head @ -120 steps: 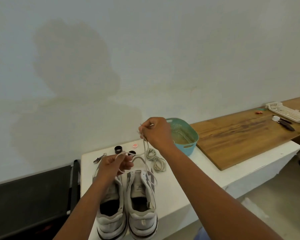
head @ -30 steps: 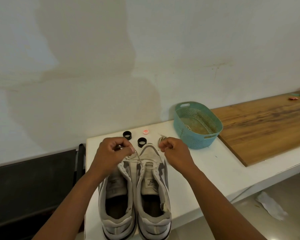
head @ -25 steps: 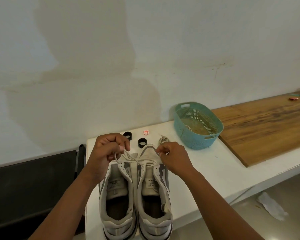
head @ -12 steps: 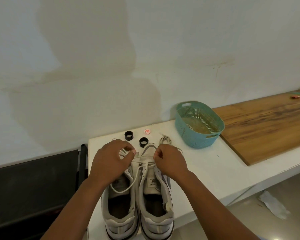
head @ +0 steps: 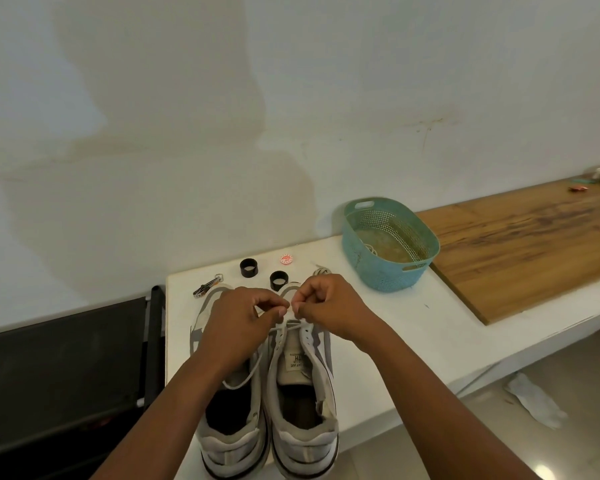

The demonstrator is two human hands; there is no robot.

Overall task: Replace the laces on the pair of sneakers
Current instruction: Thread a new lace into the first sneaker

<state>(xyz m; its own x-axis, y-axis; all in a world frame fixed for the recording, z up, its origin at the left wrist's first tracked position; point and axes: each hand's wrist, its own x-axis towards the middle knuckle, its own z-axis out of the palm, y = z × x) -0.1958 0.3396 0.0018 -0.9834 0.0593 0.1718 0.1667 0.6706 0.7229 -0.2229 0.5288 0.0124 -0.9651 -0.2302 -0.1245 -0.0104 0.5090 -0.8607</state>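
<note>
A: What is hard to read here?

B: The left hand [head: 238, 325] covers the front of the left sneaker [head: 229, 407], so its eyelets are hidden. The toe of the right sneaker [head: 303, 386] sits behind both sets of knuckles. The heels of the pair run close to the bottom edge. A spare lace bundle [head: 321, 271] only peeks out above the right hand [head: 326, 306]. What lies inside the teal basket [head: 388, 271] is too dim to name.

A: How are the hands set?

B: Both reach forward over the white table [head: 378, 341], fists curled, knuckles nearly touching above the right sneaker's lower eyelets. Each pinches a strand of the white lace [head: 291, 326] between thumb and forefinger. A slack loop of the lace hangs across the left sneaker's opening.

A: Any difference from half a second ago?

B: The hands have drawn closer together, and the small metal tool [head: 207, 287] beside the two black rings [head: 249, 267] is now uncovered.

A: And the rest?

B: A red-and-white round cap [head: 286, 259] lies past the rings. The wooden board [head: 534, 244] lies to the right of the basket.
</note>
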